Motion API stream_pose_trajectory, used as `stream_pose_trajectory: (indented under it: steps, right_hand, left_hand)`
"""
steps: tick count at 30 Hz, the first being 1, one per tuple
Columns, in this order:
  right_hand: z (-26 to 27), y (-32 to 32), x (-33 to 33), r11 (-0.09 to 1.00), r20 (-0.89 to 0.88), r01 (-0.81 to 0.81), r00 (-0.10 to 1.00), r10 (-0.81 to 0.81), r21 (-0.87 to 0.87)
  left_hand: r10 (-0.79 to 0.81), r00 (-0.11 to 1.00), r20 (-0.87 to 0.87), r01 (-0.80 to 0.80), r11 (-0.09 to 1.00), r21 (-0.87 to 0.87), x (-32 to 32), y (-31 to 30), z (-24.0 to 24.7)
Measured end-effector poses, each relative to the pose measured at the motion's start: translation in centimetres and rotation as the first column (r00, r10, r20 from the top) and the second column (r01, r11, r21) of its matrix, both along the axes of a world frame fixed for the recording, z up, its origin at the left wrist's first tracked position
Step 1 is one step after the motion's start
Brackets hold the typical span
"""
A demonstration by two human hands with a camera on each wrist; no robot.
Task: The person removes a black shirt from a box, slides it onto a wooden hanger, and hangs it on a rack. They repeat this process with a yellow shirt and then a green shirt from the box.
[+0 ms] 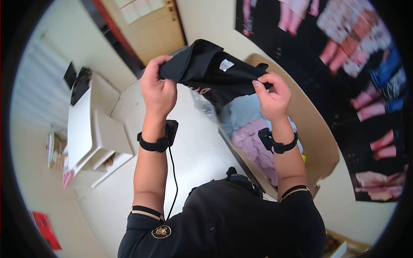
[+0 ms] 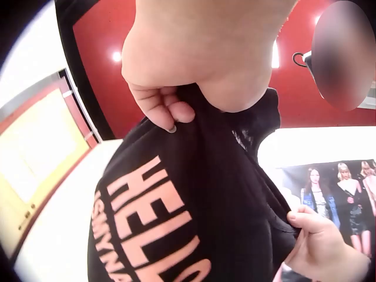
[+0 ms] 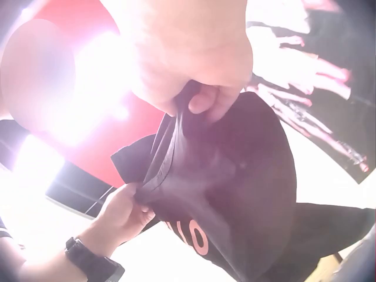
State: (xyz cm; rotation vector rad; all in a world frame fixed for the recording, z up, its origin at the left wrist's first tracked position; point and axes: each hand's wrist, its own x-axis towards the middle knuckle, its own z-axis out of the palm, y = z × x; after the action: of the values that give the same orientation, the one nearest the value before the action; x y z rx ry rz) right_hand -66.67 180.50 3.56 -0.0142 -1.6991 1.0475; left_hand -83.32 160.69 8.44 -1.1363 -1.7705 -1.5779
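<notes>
A black T-shirt [image 1: 200,64] hangs stretched between my two raised hands, a small white label [image 1: 226,65] showing on its inside. My left hand [image 1: 158,88] grips one shoulder of it, fingers curled round the cloth. At the other end, my right hand [image 1: 274,95] pinches the fabric between thumb and fingers. Large salmon-coloured letters [image 2: 155,217] reading HELLO run across its front in the left wrist view. From the right wrist, the shirt's dark cloth [image 3: 235,153] drapes down below my right hand, and my left hand [image 3: 122,210] holds its edge further off.
Below my right arm stands a big cardboard box [image 1: 320,146] with pink cloth [image 1: 254,142] and light blue cloth [image 1: 243,111] inside. Clear plastic [image 1: 203,105] lies by its edge. A white desk [image 1: 81,124] is at the left; a fashion poster [image 1: 301,56] covers the right wall.
</notes>
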Motion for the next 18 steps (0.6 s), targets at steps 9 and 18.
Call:
stream_pose_trajectory:
  steps: [9,18]
  right_hand:
    - [1.4,-17.6,-11.0,0.96,0.042,-0.121,0.993,0.114,0.252]
    - [-1.0,-32.4,-18.1,0.918,0.168,-0.325,0.942,0.292,0.227]
  left_hand:
    - [0.37,0.905,0.208,-0.389,0.92,0.054,-3.0,-24.8,-2.6]
    - [0.636,0.763,0.117,-0.636,0.771,-0.044,0.0,-39.8,-7.2]
